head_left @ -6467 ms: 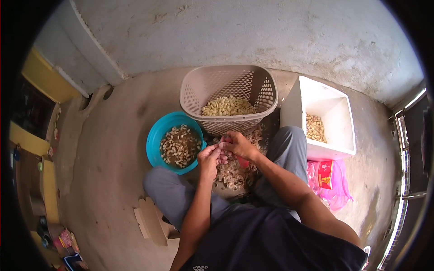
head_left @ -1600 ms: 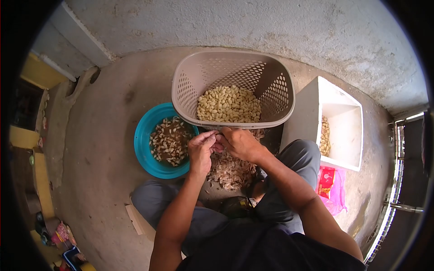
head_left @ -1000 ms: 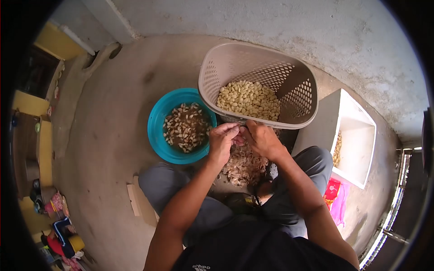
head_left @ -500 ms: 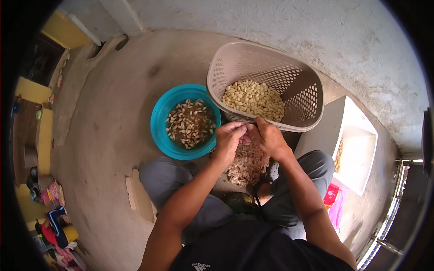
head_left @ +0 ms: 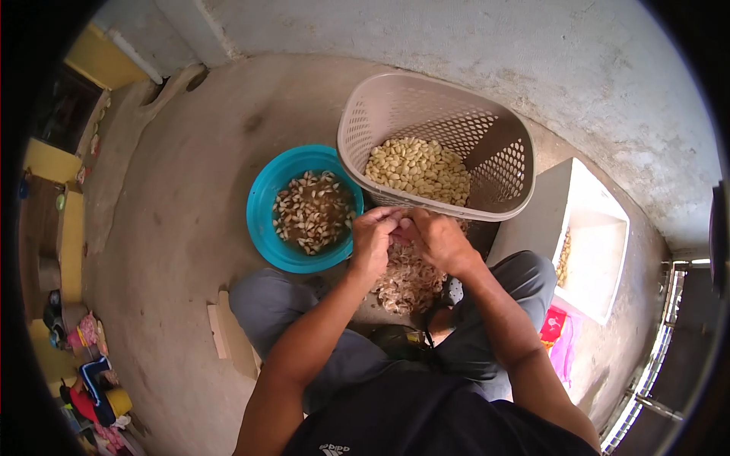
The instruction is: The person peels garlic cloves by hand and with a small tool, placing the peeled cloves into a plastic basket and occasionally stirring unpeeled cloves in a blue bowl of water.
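Note:
My left hand (head_left: 373, 242) and my right hand (head_left: 441, 242) meet just in front of the basket's near rim. Both are closed, thumbs and fingertips pinched close together; whatever lies between them is too small and covered to make out. Beneath them is a loose pile of brownish, papery peels (head_left: 411, 283). Beyond my hands stands a beige perforated plastic basket (head_left: 511, 156) with a heap of pale, peeled cloves, seemingly garlic (head_left: 420, 169). To the left, a turquoise basin (head_left: 262, 228) holds brown water with brown-and-white unpeeled cloves (head_left: 312, 213) in it.
A white box (head_left: 601, 262) lies on its side at the right, some cloves inside. Pink and red plastic bags (head_left: 559, 334) are near it. Cardboard (head_left: 232, 334) sits by my left knee. A wall (head_left: 456, 38) rises behind the basket. Clothes and household items (head_left: 95, 387) line the far left.
The view has shifted slightly, so basket, basin and box appear a little further left. My hands remain together over the peels, with small changes in finger position.

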`<action>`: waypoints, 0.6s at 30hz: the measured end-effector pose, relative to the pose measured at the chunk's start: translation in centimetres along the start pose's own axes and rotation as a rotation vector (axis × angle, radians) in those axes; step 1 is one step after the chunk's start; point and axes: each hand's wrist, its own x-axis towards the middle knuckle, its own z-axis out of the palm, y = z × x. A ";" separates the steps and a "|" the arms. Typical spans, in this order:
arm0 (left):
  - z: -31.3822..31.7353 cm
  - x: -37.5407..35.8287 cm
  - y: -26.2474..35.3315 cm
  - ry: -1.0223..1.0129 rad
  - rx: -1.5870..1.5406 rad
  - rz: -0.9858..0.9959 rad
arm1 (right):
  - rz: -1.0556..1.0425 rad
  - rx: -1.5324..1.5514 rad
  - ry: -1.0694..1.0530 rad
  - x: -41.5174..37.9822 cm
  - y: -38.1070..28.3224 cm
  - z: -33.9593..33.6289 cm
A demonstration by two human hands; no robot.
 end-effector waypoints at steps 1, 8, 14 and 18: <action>-0.3 0.3 0.2 0.004 -0.011 -0.026 | 0.101 -0.036 -0.105 0.0 -0.9 -0.4; -0.4 0.4 0.5 -0.033 0.073 0.021 | 0.154 -0.037 0.009 0.1 0.2 -0.6; 0.2 -0.1 0.8 -0.058 0.119 0.003 | 0.193 -0.163 -0.119 -0.1 1.5 0.4; -0.2 0.2 0.0 -0.059 0.115 0.045 | 0.153 -0.037 -0.170 -0.4 0.5 -0.8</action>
